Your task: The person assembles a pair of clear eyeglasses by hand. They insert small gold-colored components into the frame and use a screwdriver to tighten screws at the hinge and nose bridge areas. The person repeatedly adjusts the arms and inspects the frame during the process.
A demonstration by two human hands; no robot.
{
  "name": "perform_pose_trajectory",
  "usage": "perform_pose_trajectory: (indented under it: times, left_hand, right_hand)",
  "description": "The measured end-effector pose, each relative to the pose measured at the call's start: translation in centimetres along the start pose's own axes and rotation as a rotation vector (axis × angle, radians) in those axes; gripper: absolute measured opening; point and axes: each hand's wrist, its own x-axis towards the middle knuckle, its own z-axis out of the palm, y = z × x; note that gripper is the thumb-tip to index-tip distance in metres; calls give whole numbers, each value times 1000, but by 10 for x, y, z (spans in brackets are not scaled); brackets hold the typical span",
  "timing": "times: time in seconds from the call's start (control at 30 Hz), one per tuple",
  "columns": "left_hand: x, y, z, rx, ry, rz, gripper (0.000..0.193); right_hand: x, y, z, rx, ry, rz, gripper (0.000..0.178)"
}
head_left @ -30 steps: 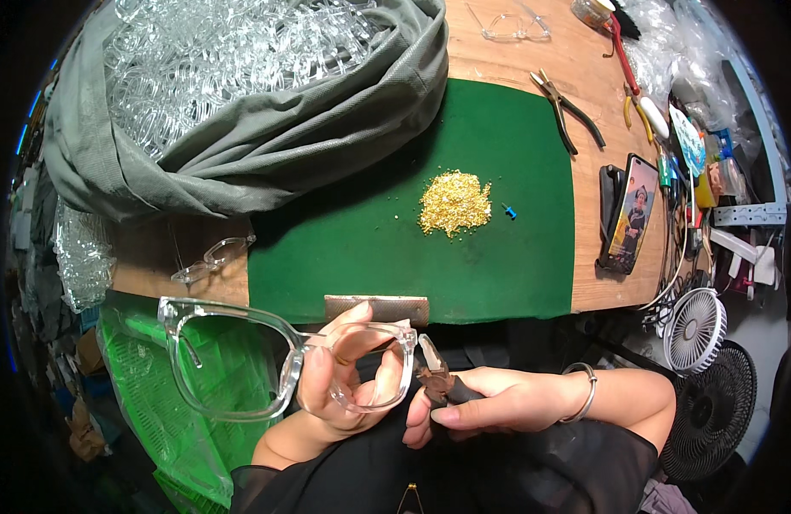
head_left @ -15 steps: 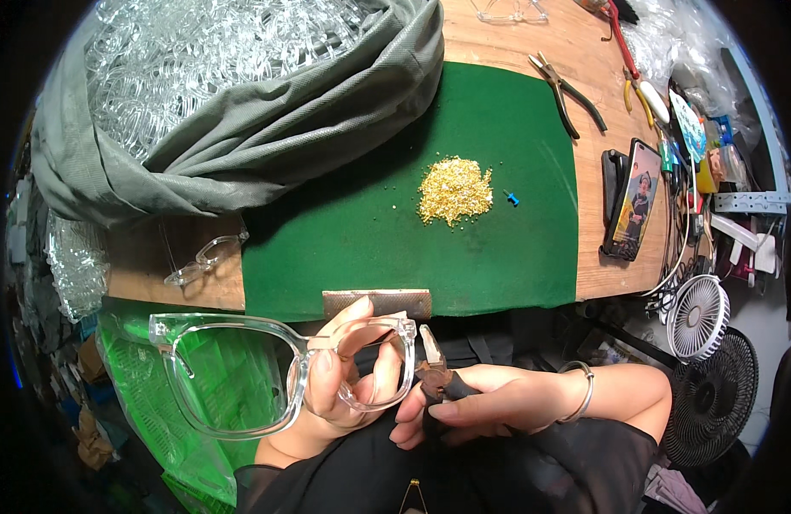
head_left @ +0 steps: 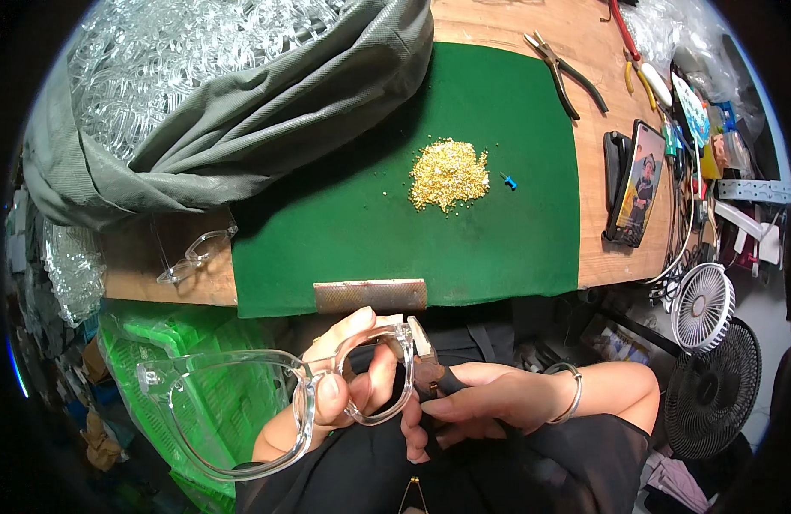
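My left hand (head_left: 348, 385) grips a clear plastic eyeglass frame (head_left: 241, 403) by its right lens rim, thumb through the opening. My right hand (head_left: 477, 403) holds a small dark tool (head_left: 429, 373) whose tip presses against the frame's outer right corner. Both hands are close to my body, below the edge of the green mat (head_left: 429, 171). A pile of small gold parts (head_left: 449, 174) lies mid-mat, with a tiny blue pin (head_left: 508, 182) beside it. A rusty metal block (head_left: 370, 295) sits at the mat's near edge.
A grey cloth sack (head_left: 241, 103) full of clear frames fills the upper left. One loose clear frame (head_left: 194, 254) lies on the wooden bench. Pliers (head_left: 567, 73), a phone (head_left: 637, 180), a small white fan (head_left: 702, 306) and a green crate (head_left: 181, 343) surround the workspace.
The frame has shifted slightly right and up in my left hand, and the tool tip stays pressed at its right corner. The view tilted a little downward.
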Motion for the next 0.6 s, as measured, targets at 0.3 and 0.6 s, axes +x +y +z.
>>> perform_pose_trajectory:
  times: [0.3,0.6]
  left_hand:
    - [-3,-5,5,-161,19,-68,86]
    - [-3,-8,4,-346,7,-145,78]
  right_hand:
    - [7,14,-5,211,-79,-74,23]
    - [6,8,-1,186,7,-65,23]
